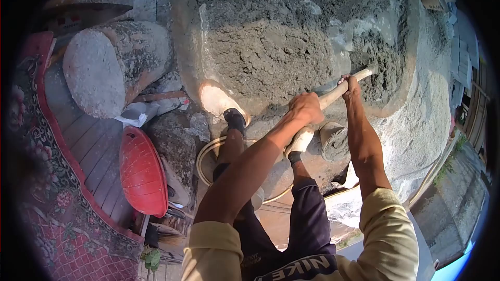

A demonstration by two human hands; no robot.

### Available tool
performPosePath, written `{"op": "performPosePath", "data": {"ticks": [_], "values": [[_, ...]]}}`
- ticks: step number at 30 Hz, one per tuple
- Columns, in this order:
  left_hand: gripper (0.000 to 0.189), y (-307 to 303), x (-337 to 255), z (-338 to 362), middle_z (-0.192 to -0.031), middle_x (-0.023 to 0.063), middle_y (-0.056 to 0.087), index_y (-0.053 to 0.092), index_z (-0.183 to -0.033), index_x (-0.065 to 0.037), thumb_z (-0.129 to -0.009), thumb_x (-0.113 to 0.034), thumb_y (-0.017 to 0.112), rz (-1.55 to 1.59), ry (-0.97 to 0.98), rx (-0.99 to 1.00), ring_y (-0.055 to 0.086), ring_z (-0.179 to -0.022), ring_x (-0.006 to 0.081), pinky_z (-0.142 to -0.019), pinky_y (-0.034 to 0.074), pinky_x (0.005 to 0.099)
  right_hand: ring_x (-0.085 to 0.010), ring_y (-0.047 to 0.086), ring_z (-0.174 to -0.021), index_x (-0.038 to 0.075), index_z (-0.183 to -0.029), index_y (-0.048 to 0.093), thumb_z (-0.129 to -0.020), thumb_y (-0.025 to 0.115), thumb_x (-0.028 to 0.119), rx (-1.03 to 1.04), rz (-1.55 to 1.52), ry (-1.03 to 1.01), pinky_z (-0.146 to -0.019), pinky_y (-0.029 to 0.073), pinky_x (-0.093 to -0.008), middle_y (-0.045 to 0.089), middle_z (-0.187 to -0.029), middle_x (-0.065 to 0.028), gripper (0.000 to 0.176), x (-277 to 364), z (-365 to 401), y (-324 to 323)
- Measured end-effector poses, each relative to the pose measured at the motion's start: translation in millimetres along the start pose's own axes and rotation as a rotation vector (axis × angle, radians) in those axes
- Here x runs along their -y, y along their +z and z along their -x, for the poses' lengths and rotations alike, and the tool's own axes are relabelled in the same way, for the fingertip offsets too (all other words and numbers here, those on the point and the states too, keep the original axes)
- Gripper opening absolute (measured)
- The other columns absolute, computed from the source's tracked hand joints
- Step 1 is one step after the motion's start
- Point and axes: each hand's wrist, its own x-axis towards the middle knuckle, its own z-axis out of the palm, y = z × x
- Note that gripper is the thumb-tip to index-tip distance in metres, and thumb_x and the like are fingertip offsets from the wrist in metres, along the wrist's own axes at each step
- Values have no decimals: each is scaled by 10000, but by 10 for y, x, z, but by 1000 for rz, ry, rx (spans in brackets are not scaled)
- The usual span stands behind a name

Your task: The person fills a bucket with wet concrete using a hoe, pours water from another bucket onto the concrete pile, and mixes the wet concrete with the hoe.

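Both my hands grip a thick, pale wooden tool handle (333, 95). My left hand (306, 108) is wrapped round its lower part, near my feet. Farther along, my right hand (351, 84) is closed round it, closer to the working end. The handle slants up to the right into wet grey mortar (383, 54), and the tool's head is hidden there. More mortar (271, 57), rough and lumpy, lies in sunlight to the left of the handle. Beneath my hands stands a small bucket (334, 143) with grey material in it.
My light-coloured shoes (221, 101) are at the near edge of the mortar bed. A red hard-hat-shaped shell (143, 171) lies to the left, below a large cement-crusted cylinder (96, 73). A round rim (203, 158) shows behind my legs. Patterned carpet (67, 229) covers the lower left.
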Motion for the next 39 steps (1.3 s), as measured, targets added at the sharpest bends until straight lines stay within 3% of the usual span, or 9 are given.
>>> {"op": "performPosePath", "data": {"ticks": [3, 8, 13, 15, 19, 26, 33, 36, 39], "values": [[427, -266, 785, 570, -999, 250, 652, 604, -1072, 27, -694, -165, 649, -144, -108, -14, 633, -991, 377, -868, 506, 424, -214, 510, -554, 1, -857, 504, -836, 526, 19, 120, -129, 194, -564, 517, -352, 488, -658, -72, 35, -627, 531, 569], [316, -564, 1482, 2000, -867, 229, 647, 585, -973, 11, -678, -91, 633, -153, -19, -173, 609, -864, 446, -779, 499, 453, -218, 508, -611, -17, -871, 516, -820, 523, 59, 107, -258, 259, -600, 512, -377, 487, -750, -99, 91, -1302, 1923, 1250], [258, -499, 1606, 3269, -762, 166, 636, 591, -924, 7, -668, 18, 617, 16, -124, -204, 652, -717, 296, -677, 490, 348, -218, 593, -628, -7, -864, 541, -799, 586, 75, 313, -301, 434, -605, 526, -351, 563, -759, -103, 114, -1450, 3184, 1236], [337, -410, 1479, 3678, -823, 220, 640, 598, -953, -11, -626, -25, 677, 91, -240, -250, 632, -810, 402, -705, 487, 420, -212, 593, -600, -26, -874, 542, -810, 575, 62, 335, -313, 383, -578, 539, -355, 556, -730, -108, 114, -1418, 3575, 1200], [323, -100, 964, 4182, -806, 218, 638, 597, -949, -10, -632, -29, 660, 50, -296, -312, 629, -803, 409, -715, 494, 421, -206, 574, -542, -38, -864, 525, -820, 563, 52, 295, -319, 371, -544, 541, -369, 552, -714, -109, 107, -1177, 3985, 1116], [281, 193, 1034, 2680, -843, 287, 633, 622, -945, 26, -669, -32, 626, -46, -283, -456, 617, -860, 446, -767, 506, 466, -225, 532, -529, -13, -761, 538, -747, 581, 69, 317, 147, 372, -508, 470, -337, 529, -639, -111, 94, -1350, 2406, 1500], [342, 385, 1410, 2477, -846, 278, 637, 611, -1010, -5, -679, -76, 654, -150, -243, -421, 605, -850, 458, -762, 497, 488, -197, 497, -524, 2, -816, 477, -764, 559, 48, 109, -119, 328, -486, 461, -358, 465, -654, -79, 108, -1441, 2435, 1164], [371, 360, 1341, 2189, -830, 270, 638, 593, -1037, -19, -685, -109, 664, -167, -39, -401, 615, -846, 442, -758, 498, 499, -192, 475, -490, 20, -830, 436, -789, 529, 51, 59, -183, 174, -453, 445, -345, 463, -637, -73, 106, -1234, 2230, 869], [426, 536, 1315, 1468, -995, 262, 616, 578, -1086, -24, -692, -148, 682, -110, 39, -357, 616, -920, 421, -822, 492, 476, -186, 492, -492, -1, -865, 469, -827, 525, 63, -84, -88, 8, -447, 457, -331, 482, -639, -85, 94, -938, 1650, 598]]}}
